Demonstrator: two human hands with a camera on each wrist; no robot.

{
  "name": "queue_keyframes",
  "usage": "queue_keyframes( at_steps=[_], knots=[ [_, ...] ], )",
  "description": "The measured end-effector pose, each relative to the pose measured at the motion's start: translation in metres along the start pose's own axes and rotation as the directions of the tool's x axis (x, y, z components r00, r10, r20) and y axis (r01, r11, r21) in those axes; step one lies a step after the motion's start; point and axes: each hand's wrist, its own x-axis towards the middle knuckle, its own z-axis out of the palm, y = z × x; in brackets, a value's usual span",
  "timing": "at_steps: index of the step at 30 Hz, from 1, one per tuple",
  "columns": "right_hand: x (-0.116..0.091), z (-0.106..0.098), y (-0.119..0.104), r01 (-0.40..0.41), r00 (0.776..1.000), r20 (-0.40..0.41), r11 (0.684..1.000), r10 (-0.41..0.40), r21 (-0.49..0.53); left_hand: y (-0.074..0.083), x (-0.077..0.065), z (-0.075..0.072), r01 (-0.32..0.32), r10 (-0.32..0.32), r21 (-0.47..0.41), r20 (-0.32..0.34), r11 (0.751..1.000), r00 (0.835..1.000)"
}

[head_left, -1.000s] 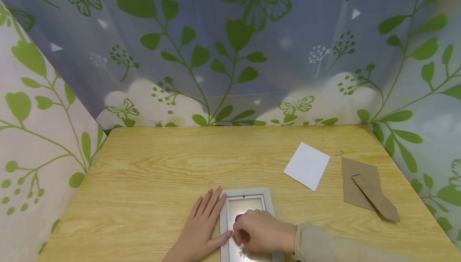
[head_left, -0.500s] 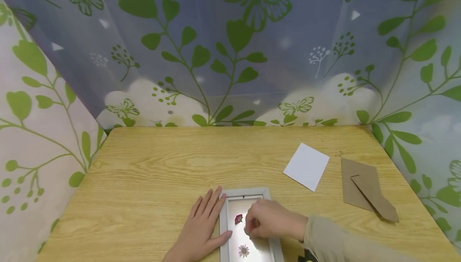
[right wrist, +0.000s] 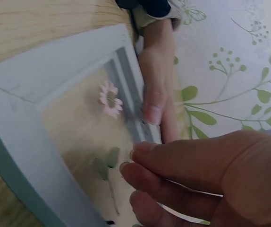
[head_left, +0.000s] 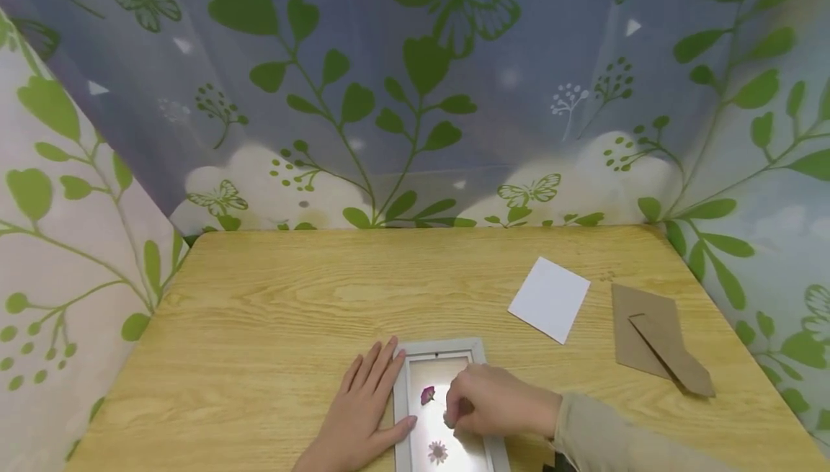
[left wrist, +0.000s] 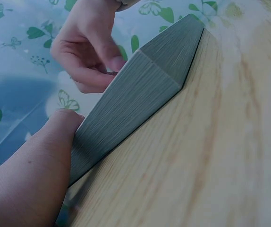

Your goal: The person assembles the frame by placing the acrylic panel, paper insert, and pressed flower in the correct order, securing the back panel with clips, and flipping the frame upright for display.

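In the head view my left hand (head_left: 363,407) lies flat with spread fingers along the left side of a pale grey picture frame (head_left: 400,421), the thumb over its edge. Over the frame's right half, my right hand (head_left: 486,400) has its fingers curled. Its thumb and forefinger pinch at the leaves of a dried sprig (right wrist: 106,170), seen best in the right wrist view. A dried red flower (head_left: 427,395) lies on the clear pane left of those fingertips. Below it is a pale pink dried daisy (head_left: 437,452). The right hand hides part of the pane.
A white card (head_left: 550,300) lies on the wood-grain table (head_left: 292,299) to the right. Beyond it is a brown backing board (head_left: 642,328) with a fold-out stand (head_left: 677,364). Leaf-patterned cloth (head_left: 415,97) hangs around the table's back and sides.
My right hand has moved right, off the red flower and daisy, which now show fully. During the last half second it has stayed almost still. The left hand has not moved.
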Motion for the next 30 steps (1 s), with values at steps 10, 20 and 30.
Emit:
queue_keyframes(
  at_steps=[10,20,30],
  knots=[
    [-0.005,-0.020,0.015,0.132,0.968,-0.233,0.974,-0.087,0.184,0.000,-0.002,-0.001,0.008,-0.008,0.007,0.004,1.000,1.000],
    [-0.025,-0.001,0.042,0.088,0.953,-0.301,0.981,-0.032,0.172,0.001,-0.001,-0.001,0.012,-0.012,0.021,-0.001,1.000,1.000],
    [-0.036,0.027,0.071,0.176,0.963,-0.214,0.983,-0.161,0.051,0.000,0.005,-0.001,0.003,0.002,0.101,-0.044,0.995,0.999]
  ],
)
